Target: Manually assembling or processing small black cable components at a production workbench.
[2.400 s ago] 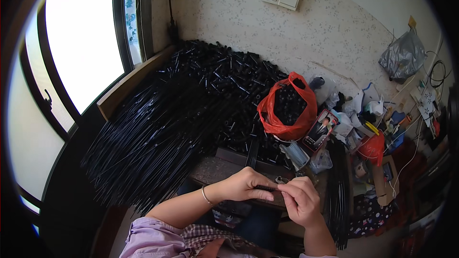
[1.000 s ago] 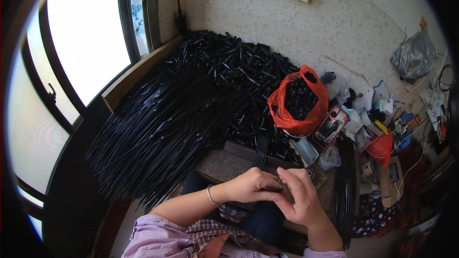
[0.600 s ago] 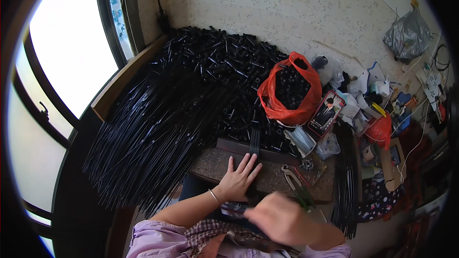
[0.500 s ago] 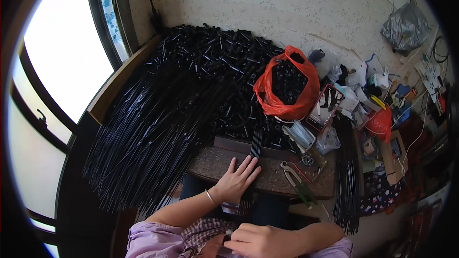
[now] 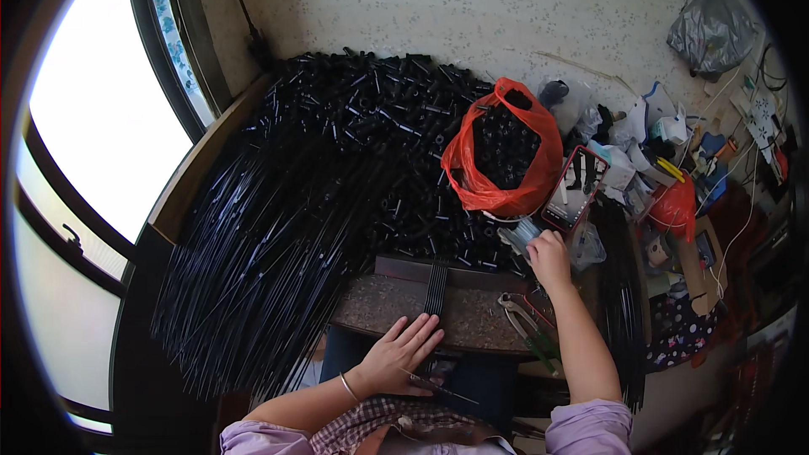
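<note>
Heap of long black rods (image 5: 278,227) fills floor left of board, long axes fanning from upper right toward lower left. Orange bag (image 5: 503,152) of black caps sits beyond. Board (image 5: 472,320) carries small rod bundle (image 5: 435,286), long axis pointing away from person. Left hand (image 5: 396,358), fingers spread, flat on board, holding nothing. Right hand (image 5: 549,254), a moment ago near lap, now reaching toward clear packet (image 5: 521,238) beside phone (image 5: 573,190); grip unclear. Pliers (image 5: 527,320) lie nearby.

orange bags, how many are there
2. A big orange bag of black parts sits open beside the black pile; a smaller orange bag lies in the clutter to its right. Others may be hidden.
</note>
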{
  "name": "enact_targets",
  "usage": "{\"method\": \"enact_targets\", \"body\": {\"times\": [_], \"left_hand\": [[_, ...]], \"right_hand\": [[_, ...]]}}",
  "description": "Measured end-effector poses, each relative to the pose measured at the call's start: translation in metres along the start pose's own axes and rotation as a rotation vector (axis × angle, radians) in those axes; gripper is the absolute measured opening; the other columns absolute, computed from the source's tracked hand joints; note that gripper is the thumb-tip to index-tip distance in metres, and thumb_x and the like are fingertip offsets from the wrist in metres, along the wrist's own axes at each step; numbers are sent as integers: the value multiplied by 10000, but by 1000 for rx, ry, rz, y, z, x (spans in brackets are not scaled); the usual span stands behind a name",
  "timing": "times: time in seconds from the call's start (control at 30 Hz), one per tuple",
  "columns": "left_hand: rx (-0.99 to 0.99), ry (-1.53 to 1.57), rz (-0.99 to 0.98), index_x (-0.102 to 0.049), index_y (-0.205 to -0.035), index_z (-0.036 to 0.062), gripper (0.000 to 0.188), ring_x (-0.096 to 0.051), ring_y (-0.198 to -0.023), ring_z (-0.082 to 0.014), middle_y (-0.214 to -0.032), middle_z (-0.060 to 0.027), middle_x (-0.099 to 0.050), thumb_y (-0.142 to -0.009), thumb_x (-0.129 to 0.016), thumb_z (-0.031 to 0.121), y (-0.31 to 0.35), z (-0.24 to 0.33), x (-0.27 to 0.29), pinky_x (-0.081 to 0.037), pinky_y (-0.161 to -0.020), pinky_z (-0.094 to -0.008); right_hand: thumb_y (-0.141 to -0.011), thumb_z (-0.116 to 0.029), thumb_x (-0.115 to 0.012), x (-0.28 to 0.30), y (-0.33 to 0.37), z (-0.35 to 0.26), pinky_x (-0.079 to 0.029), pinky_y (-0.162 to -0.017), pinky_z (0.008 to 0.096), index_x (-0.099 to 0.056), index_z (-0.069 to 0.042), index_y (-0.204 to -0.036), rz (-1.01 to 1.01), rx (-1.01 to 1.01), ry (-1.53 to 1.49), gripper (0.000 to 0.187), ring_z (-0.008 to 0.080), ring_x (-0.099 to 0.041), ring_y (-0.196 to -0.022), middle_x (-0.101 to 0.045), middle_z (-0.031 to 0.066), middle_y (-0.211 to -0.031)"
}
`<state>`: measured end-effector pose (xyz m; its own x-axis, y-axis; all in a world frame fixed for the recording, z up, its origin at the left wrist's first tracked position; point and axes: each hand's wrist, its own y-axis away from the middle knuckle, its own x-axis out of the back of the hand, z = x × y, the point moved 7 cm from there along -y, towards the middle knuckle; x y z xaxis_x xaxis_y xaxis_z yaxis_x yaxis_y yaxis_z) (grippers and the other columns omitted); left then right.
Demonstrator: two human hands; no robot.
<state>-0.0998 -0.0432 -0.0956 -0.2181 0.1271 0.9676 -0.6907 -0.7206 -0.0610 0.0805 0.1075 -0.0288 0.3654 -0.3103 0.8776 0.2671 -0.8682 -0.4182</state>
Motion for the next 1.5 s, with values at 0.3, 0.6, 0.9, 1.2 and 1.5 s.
{"method": "enact_targets", "body": {"times": [0.3, 0.6, 0.9, 1.2, 1.5], "left_hand": [[-8, -12, -23, -230, -1185, 20, 566, -202, -1152, -267, -1244, -160, -193, -654, -400, 119, -14, -18, -10, -173, -913, -391], [29, 72, -25, -230, -1190, 38, 627, -178, -1164, -246, -1253, -139, -186, -605, -438, 118, -22, -31, -20, -154, -919, -388], [51, 121, -32, -237, -1187, 38, 621, -188, -1160, -242, -1251, -133, -194, -603, -435, 109, -25, -32, -18, -156, -919, -385], [39, -4, -46, -225, -1192, 35, 704, -192, -1159, -231, -1248, -142, -191, -577, -516, 216, -24, -30, -19, -162, -919, -372], [55, 84, 0, -242, -1187, 43, 588, -192, -1161, -234, -1250, -129, -200, -628, -416, 95, -21, -30, -13, -160, -920, -377]], "right_hand": [[-672, -49, -504, -59, -10, -45, -393, -543, 320, -486, -9, -699, -330, 1, -575, 52, 274, -493, -626, -502, 120, -675], [-670, -32, -481, -74, -8, -55, -420, -544, 316, -537, -29, -733, -231, 247, -445, 85, 244, -507, -617, -474, 85, -674], [-639, -16, -489, -71, -7, -51, -429, -542, 306, -533, -23, -719, -225, 217, -341, 92, 227, -510, -613, -467, 75, -659], [-626, -14, -494, -67, -5, -60, -432, -531, 303, -531, -26, -727, -210, 294, -322, 108, 225, -510, -604, -452, 75, -645], [-634, 3, -519, -65, -5, -60, -416, -518, 310, -540, -12, -726, -194, 248, -374, 96, 245, -508, -585, -479, 85, -659]]}}
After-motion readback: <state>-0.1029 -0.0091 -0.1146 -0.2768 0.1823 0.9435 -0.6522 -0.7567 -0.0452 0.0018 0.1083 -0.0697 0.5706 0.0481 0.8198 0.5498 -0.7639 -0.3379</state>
